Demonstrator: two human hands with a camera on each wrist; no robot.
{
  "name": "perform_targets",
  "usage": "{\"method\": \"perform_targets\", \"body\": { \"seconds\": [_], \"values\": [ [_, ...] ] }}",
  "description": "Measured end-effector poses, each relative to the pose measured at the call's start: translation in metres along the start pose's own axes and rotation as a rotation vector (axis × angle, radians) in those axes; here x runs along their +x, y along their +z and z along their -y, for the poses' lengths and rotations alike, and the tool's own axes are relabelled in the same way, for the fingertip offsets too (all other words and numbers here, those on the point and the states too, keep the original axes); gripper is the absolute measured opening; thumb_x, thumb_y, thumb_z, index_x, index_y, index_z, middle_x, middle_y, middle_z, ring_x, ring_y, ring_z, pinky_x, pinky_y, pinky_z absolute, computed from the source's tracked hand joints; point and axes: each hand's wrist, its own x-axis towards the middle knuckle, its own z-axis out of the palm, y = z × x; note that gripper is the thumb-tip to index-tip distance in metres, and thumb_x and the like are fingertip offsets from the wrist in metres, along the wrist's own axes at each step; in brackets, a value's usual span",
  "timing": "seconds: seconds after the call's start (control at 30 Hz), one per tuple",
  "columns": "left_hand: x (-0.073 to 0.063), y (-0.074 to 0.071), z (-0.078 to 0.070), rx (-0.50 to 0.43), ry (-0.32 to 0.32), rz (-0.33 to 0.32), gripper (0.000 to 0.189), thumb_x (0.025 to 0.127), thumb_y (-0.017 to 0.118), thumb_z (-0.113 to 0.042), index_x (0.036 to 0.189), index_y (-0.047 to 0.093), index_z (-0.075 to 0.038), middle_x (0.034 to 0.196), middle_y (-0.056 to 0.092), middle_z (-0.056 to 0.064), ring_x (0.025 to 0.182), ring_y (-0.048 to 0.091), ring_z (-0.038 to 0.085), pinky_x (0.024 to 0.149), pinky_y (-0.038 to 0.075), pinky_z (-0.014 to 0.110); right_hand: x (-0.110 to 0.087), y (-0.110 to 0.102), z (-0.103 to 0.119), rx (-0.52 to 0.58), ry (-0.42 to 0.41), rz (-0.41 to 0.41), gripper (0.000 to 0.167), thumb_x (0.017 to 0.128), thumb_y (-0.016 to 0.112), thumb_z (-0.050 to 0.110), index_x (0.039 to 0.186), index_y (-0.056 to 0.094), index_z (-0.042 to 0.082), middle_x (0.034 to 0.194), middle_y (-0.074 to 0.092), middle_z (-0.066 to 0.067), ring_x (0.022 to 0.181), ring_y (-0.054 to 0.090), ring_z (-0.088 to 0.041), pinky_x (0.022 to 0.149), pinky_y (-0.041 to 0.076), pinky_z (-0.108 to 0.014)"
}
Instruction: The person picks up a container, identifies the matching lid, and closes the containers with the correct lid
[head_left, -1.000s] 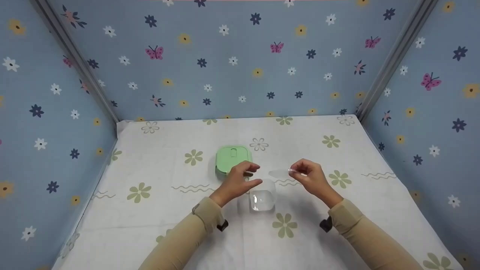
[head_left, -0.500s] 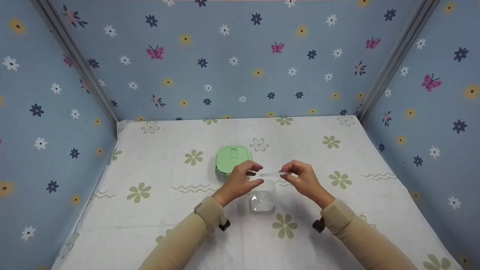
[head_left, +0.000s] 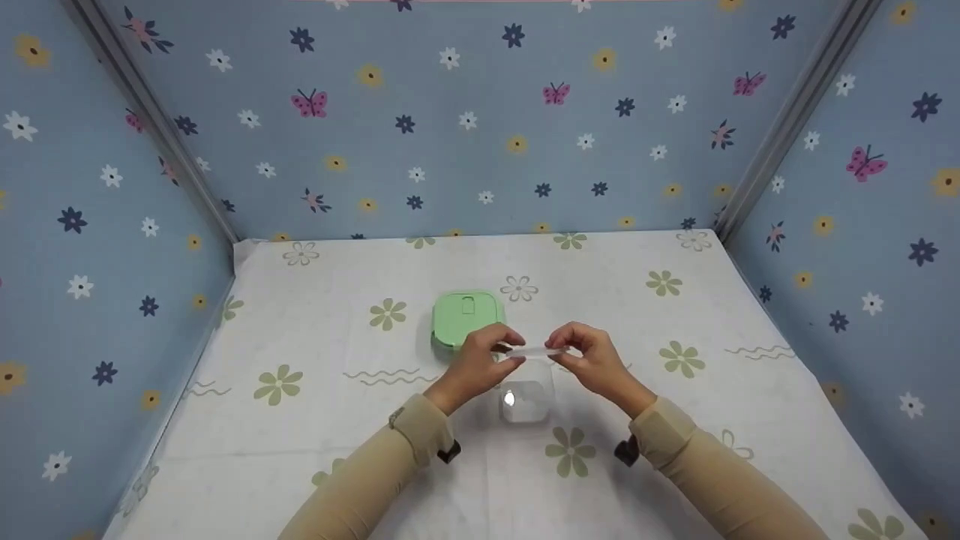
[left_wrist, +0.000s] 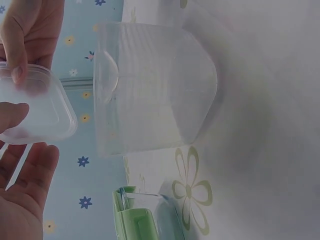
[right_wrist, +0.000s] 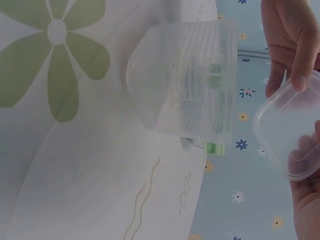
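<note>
My left hand (head_left: 478,364) and right hand (head_left: 592,362) hold a clear plastic lid (head_left: 534,351) level between them, one at each side. In the left wrist view, thumbs lie on the near face of the lid (left_wrist: 47,112). Fingertips of the right hand (right_wrist: 307,205) show through the lid (right_wrist: 280,120) in the right wrist view. Just below, a stack of clear plastic containers (head_left: 525,403) stands on the table; closely spaced rims on the stack (right_wrist: 182,82) suggest several nested together. The lid does not touch it.
Behind the left hand sits a closed food box with a green lid (head_left: 466,315). A white flowered cloth (head_left: 315,420) covers the table. Blue patterned walls (head_left: 480,112) rise at the back and on both sides.
The right hand has moved left with the lid, turning it from tilted to nearly level. The lid's left edge now lies between the left thumb and fingers. The containers and green-lidded box have stayed put.
</note>
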Motion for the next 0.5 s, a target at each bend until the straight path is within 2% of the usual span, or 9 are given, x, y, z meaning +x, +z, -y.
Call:
{"method": "perform_targets", "body": {
  "seconds": [0.1, 0.27, 0.33, 0.4, 0.5],
  "values": [
    [-0.0004, 0.0001, -0.0001, 0.007, 0.013, -0.020, 0.013, 0.093, 0.075, 0.008, 0.104, 0.074, 0.003, 0.104, 0.076, 0.018, 0.101, 0.075, 0.031, 0.091, 0.066, 0.048, 0.0005, 0.0019, -0.0004, 0.004, -0.019, 0.000, 0.015, 0.089, 0.073, -0.018, 0.088, 0.065, -0.006, 0.099, 0.073, -0.028, 0.095, 0.070, -0.006, 0.091, 0.057, -0.018],
    [-0.0008, 0.0003, 0.0004, 0.046, 0.026, -0.061, 0.010, 0.092, 0.074, 0.008, 0.097, 0.075, -0.001, 0.096, 0.076, 0.013, 0.093, 0.075, 0.026, 0.086, 0.066, 0.035, 0.0015, 0.0020, 0.0011, -0.031, 0.012, 0.020, 0.013, 0.091, 0.075, -0.014, 0.093, 0.067, -0.003, 0.103, 0.074, -0.023, 0.099, 0.070, -0.012, 0.096, 0.055, -0.018],
    [-0.0010, 0.0001, 0.0016, 0.067, 0.033, -0.076, 0.010, 0.093, 0.074, 0.007, 0.095, 0.076, -0.003, 0.093, 0.076, 0.012, 0.090, 0.076, 0.024, 0.085, 0.066, 0.033, 0.0017, 0.0009, 0.0016, -0.053, 0.034, 0.037, 0.014, 0.091, 0.079, -0.009, 0.100, 0.070, -0.003, 0.108, 0.075, -0.021, 0.104, 0.070, -0.015, 0.101, 0.054, -0.020],
    [-0.0016, -0.0005, 0.0031, 0.088, 0.042, -0.086, 0.010, 0.093, 0.074, 0.006, 0.094, 0.076, -0.004, 0.092, 0.077, 0.011, 0.089, 0.076, 0.023, 0.084, 0.066, 0.032, 0.0016, -0.0007, 0.0022, -0.077, 0.060, 0.054, 0.022, 0.091, 0.083, -0.003, 0.110, 0.073, -0.001, 0.115, 0.075, -0.018, 0.110, 0.070, -0.015, 0.107, 0.054, -0.024],
    [-0.0035, -0.0019, 0.0057, 0.112, 0.059, -0.104, 0.010, 0.092, 0.074, 0.006, 0.093, 0.076, -0.004, 0.091, 0.076, 0.011, 0.088, 0.076, 0.024, 0.083, 0.066, 0.034, 0.0013, -0.0025, 0.0030, -0.097, 0.092, 0.073, 0.036, 0.091, 0.086, 0.004, 0.124, 0.072, -0.001, 0.125, 0.074, -0.016, 0.118, 0.067, -0.015, 0.115, 0.053, -0.037]
  ]
}}
